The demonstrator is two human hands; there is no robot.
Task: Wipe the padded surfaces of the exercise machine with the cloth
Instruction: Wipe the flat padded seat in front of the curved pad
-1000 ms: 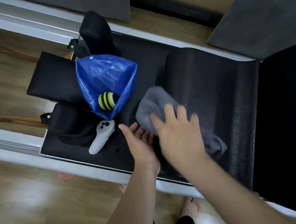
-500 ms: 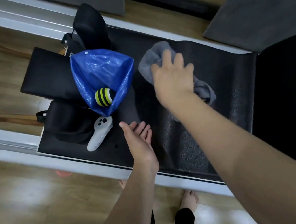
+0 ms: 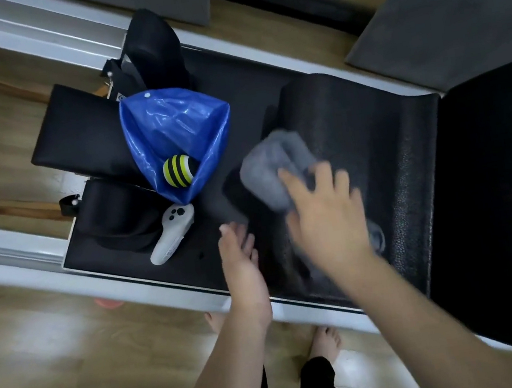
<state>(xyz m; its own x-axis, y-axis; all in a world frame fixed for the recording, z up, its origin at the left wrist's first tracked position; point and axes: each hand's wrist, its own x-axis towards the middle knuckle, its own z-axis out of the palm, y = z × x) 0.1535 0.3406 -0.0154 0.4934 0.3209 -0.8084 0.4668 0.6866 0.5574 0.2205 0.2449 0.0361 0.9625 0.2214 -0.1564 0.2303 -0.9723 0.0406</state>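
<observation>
Grey cloth (image 3: 273, 171) blurred | right hand (image 3: 324, 216) flat on it | left hand (image 3: 241, 259) relaxed

Glossy wooden floor (image 3: 42, 375); grey panels (image 3: 440, 10), perhaps mats, lean beyond.

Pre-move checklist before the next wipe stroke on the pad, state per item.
1. Gray cloth under the right hand: ok, the hand lies on it with fingers spread.
2. Cloth on the black pad: ok, it lies flat on the pad.
3. Left hand clear of the stroke: not ok, it rests open on the pad right beside the cloth.
4. Stroke path toward the blue bag: not ok, the bag and the white controller sit on the pad on that side.
5. Whole pad covered: cannot tell, no wipe marks are readable.
6. Image sharpness: not ok, the right hand is motion-blurred.
</observation>
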